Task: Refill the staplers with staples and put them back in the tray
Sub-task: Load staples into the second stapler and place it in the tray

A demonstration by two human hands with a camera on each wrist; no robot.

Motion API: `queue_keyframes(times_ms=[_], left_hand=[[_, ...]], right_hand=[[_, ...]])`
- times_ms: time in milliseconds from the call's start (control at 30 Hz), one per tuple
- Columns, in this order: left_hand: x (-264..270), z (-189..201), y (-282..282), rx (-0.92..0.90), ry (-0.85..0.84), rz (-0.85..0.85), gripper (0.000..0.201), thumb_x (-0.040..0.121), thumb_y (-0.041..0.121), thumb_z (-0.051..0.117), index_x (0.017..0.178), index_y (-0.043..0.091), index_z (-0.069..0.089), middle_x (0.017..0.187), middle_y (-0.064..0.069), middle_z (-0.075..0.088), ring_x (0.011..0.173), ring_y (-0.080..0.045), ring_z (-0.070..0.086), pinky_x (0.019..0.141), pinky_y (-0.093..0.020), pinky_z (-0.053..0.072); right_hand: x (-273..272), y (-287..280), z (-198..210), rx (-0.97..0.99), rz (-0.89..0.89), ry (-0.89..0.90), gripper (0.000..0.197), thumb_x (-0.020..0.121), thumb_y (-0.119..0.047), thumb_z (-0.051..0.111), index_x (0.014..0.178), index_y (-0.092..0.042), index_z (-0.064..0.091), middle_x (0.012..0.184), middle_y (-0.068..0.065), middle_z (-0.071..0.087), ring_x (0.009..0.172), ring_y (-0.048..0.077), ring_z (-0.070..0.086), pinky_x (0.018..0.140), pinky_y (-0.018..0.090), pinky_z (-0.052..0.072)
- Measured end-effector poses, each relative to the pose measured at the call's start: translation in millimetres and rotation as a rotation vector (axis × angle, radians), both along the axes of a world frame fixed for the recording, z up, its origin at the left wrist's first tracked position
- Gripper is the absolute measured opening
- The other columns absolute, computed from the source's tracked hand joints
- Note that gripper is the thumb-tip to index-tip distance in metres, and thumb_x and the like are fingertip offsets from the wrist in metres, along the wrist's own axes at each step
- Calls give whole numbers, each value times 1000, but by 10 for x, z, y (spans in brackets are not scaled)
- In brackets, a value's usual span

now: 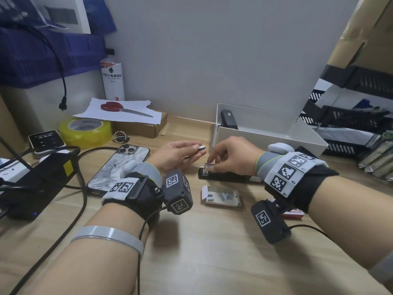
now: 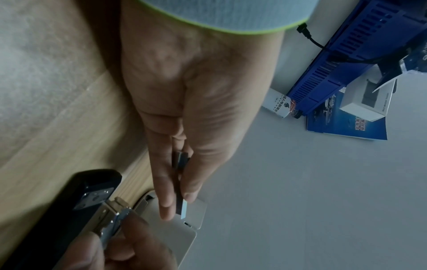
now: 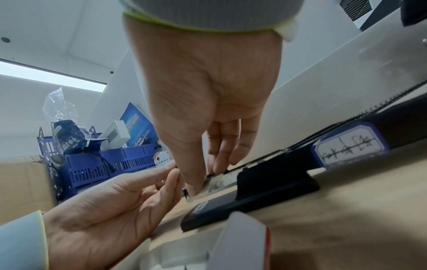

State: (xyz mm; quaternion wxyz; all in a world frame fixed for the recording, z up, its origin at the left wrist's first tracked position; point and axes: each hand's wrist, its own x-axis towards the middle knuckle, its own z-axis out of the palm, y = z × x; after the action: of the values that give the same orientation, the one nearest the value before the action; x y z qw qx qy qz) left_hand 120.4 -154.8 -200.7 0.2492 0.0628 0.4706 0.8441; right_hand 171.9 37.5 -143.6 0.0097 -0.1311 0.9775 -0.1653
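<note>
A black stapler (image 1: pixel 223 177) lies on the wooden table, its metal magazine (image 1: pixel 206 167) sticking out at the left end. My right hand (image 1: pixel 209 163) pinches that magazine (image 3: pixel 215 184) from above with thumb and fingers. Just to its left, my left hand (image 1: pixel 196 151) pinches a strip of staples (image 1: pixel 201 148) between thumb and index finger; the strip (image 2: pixel 181 182) hovers beside the magazine without touching it. A second black stapler (image 1: pixel 228 119) stands in the white tray (image 1: pixel 265 133) behind. The open staple box (image 1: pixel 221 195) lies in front of the stapler.
A phone (image 1: pixel 119 167), a yellow tape roll (image 1: pixel 85 129), a black power brick (image 1: pixel 36 184) and cables crowd the left. Red scissors (image 1: pixel 112 107) lie on paper over a cardboard box. Black mesh trays (image 1: pixel 350 120) stand at the right. A red box (image 1: pixel 293 214) sits under my right wrist.
</note>
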Motion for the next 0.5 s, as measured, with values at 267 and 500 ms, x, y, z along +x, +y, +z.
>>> queue_keyframes(times_ms=[267,500], left_hand=[[3,-9,38,18,83,-86,33,91,-13,58,122,-5,64,115,-23,73,102,-26,74,91,-27,58],[10,-24,46,-24,123,-123,33,92,-10,58,124,-2,65,114,-23,73,103,-26,74,85,-24,60]], right_hand=[[-65,-68,151,-103,1,211,14,81,-31,73,94,-25,71,79,-10,66,76,9,62,71,20,48],[-62,-146,183,71,4,204,9,83,-27,73,91,-23,75,74,-11,64,76,11,62,75,26,52]])
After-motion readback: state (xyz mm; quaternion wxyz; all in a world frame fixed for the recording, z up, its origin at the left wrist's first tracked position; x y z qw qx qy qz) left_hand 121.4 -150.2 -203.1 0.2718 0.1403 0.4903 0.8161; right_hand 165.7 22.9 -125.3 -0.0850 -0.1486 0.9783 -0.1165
